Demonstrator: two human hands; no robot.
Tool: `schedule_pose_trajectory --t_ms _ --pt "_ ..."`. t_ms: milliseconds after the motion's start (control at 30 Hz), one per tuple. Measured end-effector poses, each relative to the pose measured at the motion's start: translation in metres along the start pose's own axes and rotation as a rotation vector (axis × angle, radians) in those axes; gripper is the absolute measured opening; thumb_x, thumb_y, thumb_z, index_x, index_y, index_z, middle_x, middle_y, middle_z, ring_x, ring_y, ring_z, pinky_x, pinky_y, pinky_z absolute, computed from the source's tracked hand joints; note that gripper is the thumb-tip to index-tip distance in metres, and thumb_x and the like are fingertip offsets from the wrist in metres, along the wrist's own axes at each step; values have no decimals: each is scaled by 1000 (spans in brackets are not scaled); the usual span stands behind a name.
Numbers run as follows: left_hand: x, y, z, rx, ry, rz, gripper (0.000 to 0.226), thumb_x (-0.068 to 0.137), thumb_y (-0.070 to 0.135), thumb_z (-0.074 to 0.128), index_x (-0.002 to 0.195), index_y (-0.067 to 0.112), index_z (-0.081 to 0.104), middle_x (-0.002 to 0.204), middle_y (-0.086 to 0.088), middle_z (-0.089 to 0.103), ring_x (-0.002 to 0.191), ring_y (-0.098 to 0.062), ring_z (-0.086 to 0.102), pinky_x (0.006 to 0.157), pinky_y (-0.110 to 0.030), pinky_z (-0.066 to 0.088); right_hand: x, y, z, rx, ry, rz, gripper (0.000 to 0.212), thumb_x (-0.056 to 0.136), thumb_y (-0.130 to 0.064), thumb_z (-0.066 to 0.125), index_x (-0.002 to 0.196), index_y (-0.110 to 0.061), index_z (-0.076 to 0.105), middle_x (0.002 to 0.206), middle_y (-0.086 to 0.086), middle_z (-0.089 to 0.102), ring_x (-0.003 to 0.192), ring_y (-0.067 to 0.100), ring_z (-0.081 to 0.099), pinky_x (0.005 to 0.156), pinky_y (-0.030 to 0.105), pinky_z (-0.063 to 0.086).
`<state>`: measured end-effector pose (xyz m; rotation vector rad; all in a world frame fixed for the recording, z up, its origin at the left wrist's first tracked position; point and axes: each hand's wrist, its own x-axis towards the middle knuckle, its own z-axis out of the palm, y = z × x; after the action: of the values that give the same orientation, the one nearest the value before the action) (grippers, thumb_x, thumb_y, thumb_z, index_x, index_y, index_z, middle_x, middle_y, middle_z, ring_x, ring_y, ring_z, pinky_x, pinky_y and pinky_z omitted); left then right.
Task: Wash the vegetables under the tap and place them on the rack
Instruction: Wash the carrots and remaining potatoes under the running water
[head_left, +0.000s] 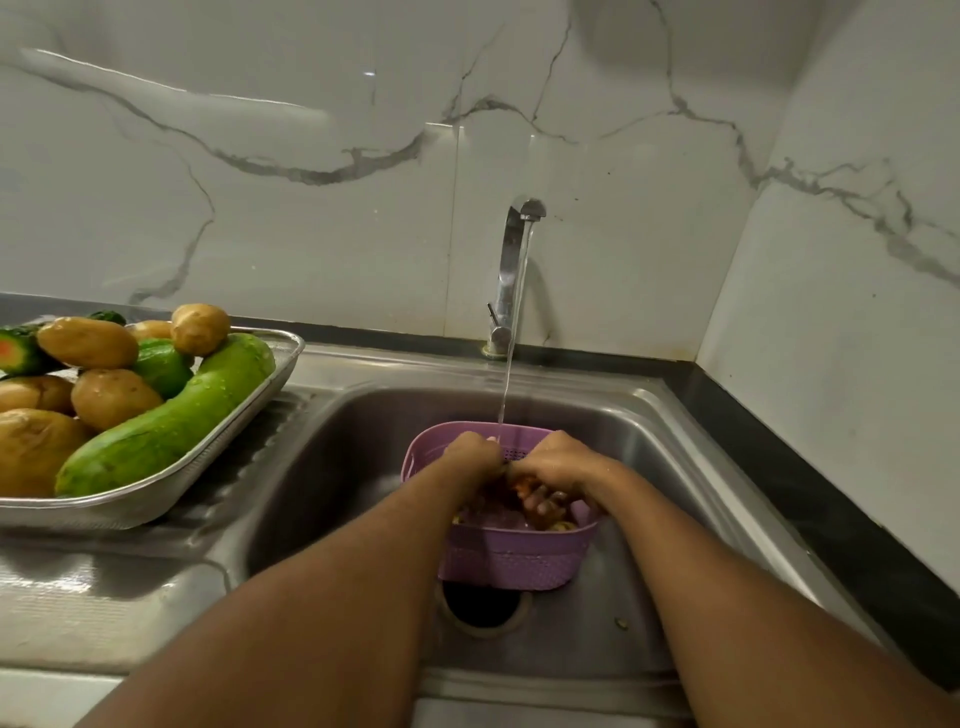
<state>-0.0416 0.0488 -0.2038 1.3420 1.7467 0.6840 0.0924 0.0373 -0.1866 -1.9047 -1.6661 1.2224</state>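
Note:
A purple perforated basket stands in the steel sink under the running tap. My left hand and my right hand are both down in the basket, fingers curled around a small orange-red vegetable held between them under the stream. Other dark vegetables lie beneath the hands, mostly hidden. On the left drainboard a steel rack tray holds wet potatoes, a long green gourd and other green vegetables.
The sink drain hole lies just in front of the basket. A marble-look wall backs the counter, with a dark counter strip along the right. A cut green vegetable with an orange core sits at the tray's far left.

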Motion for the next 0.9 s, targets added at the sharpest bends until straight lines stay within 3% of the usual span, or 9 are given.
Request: schedule_pose_trajectory --t_ms 67,133,300,400,500,600,700,800,900 --pt "-4 7 -6 -271 -33 -80 31 110 25 43 111 -3 57 104 -22 66 94 -35 68 88 -49 60 -5 3 -2 14 -56 -26 25 83 -24 78 86 1 76 82 18 75 70 28 66 66 37 55" --pt "-5 10 -12 -405 -51 -109 27 107 21 48 109 -2 62 97 -19 68 85 -30 69 80 -49 63 -7 5 -2 14 -97 -58 15 89 -15 74 94 -2 77 86 19 77 71 26 70 69 35 58" --pt "-13 22 -11 -418 -85 -11 30 106 21 47 89 5 65 76 -9 60 66 -20 57 62 -31 53 -10 5 5 -61 -92 -113 8 94 -11 72 101 -8 69 77 13 76 60 18 71 57 29 59" --pt "-13 30 -4 -395 -43 70 27 105 15 43 84 9 58 68 -5 52 56 -17 47 51 -28 42 -6 4 12 -163 -25 -161 16 87 -15 77 102 -15 71 79 5 77 68 18 73 68 35 64" --pt "-8 31 4 -454 -18 125 32 107 18 42 80 13 58 66 -4 52 59 -17 48 60 -30 44 -7 2 11 -145 25 -227 11 90 -8 74 97 -16 73 86 7 77 76 18 74 68 31 61" --pt "-6 29 7 -594 -14 94 41 111 33 39 85 10 60 68 -6 57 65 -19 53 74 -38 52 -9 5 6 -95 -28 -208 12 93 -3 69 90 -13 72 76 5 77 66 15 74 64 26 61" --pt "-7 27 4 -659 -71 68 46 112 37 37 92 6 65 72 -7 61 68 -19 58 74 -35 55 -8 10 5 -9 -110 -165 9 99 -1 62 101 -4 70 72 6 77 56 13 71 55 25 60" --pt "-10 24 3 -668 -107 88 37 111 33 40 107 7 65 84 -10 66 80 -21 65 88 -39 58 -5 9 5 -13 -95 -165 12 101 -3 58 107 -5 68 74 9 77 51 14 68 47 24 55" --pt "-8 25 2 -579 -63 164 32 108 20 40 88 8 62 76 -10 60 68 -19 59 71 -33 54 0 9 8 -79 -88 -177 14 102 -8 58 106 -6 71 88 17 78 58 19 69 55 28 57"
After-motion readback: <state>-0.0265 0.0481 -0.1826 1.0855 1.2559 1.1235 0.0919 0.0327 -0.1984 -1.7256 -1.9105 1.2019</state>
